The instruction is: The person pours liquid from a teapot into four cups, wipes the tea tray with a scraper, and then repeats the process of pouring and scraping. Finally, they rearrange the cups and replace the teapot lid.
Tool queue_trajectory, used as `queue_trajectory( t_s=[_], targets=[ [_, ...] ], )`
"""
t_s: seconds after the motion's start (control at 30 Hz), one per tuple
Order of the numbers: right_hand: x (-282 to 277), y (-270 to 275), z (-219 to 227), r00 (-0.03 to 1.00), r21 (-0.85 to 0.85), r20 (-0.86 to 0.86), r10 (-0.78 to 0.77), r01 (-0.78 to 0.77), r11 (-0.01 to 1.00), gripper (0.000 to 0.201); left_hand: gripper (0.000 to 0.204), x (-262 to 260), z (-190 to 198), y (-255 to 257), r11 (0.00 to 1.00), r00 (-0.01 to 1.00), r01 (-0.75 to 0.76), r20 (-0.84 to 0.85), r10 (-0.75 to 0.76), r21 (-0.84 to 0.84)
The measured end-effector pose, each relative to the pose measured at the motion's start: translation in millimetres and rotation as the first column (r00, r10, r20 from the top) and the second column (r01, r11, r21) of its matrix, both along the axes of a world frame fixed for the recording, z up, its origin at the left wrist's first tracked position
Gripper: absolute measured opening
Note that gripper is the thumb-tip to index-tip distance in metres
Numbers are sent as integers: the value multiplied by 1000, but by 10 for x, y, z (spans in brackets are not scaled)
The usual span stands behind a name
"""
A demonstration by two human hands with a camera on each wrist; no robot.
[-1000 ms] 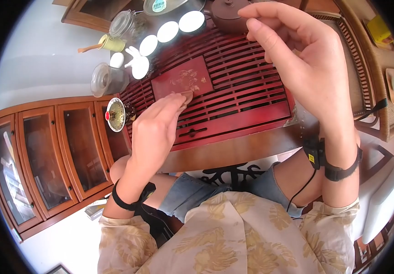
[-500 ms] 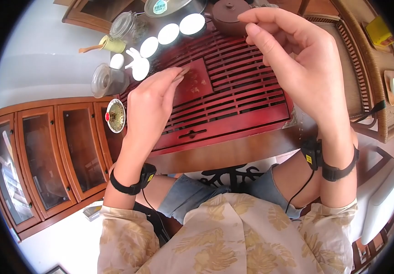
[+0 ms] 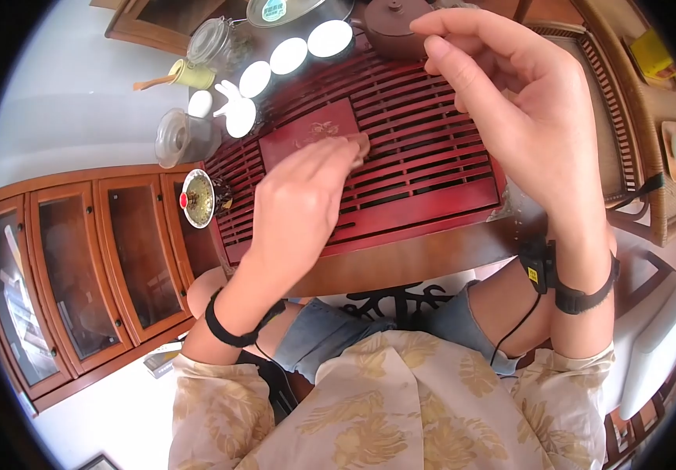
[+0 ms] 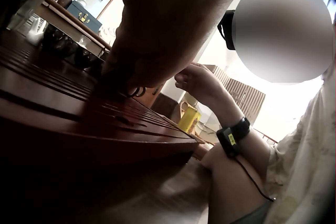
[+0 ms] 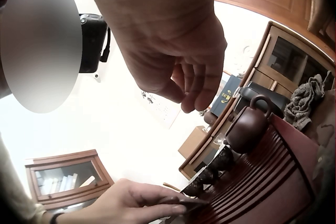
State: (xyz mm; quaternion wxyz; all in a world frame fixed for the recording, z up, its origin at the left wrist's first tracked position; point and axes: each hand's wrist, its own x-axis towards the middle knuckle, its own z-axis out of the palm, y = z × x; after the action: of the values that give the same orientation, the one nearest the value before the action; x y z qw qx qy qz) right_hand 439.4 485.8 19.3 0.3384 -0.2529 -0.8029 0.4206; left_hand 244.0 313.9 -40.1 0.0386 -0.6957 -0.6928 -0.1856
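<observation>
My left hand [image 3: 299,204] reaches over the slatted red tea tray [image 3: 424,210], fingers extended together and pinching a small, flat brown piece [image 3: 364,146]. That piece [image 5: 193,203] shows dark and thin in the right wrist view, low at the tray; I cannot tell its kind. It lies near the right edge of the tray's gold-flowered panel [image 3: 287,142]. Raised above the tray's right side, my right hand [image 3: 530,110] has loosely bent fingers and nothing between thumb and forefinger. A brown teapot [image 3: 391,30] stands beyond its fingertips.
Several white-lined cups [image 3: 289,55] run along the tray's far left side. A clear plastic container [image 3: 177,137], a glass jar [image 3: 211,43] and a patterned bowl with a red knob [image 3: 198,198] stand left. A woven tray [image 3: 589,102] lies to the right.
My left hand first drew back leftward and up over the flowered panel, then swept right with the brown piece, past its place a second ago. My right hand stays nearly still.
</observation>
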Motion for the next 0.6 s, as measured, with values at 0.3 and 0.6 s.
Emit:
queue_trajectory(
  t_s=[0.3,0.6],
  targets=[
    [-75,37,-316,993,-187,-106,-41,20,982,24,25,11,188,-338,993,987,-51,147,66,-105],
    [-57,42,-299,993,-182,-120,-16,-6,983,24,20,-549,88,-389,957,957,-291,14,291,12]
  ],
)
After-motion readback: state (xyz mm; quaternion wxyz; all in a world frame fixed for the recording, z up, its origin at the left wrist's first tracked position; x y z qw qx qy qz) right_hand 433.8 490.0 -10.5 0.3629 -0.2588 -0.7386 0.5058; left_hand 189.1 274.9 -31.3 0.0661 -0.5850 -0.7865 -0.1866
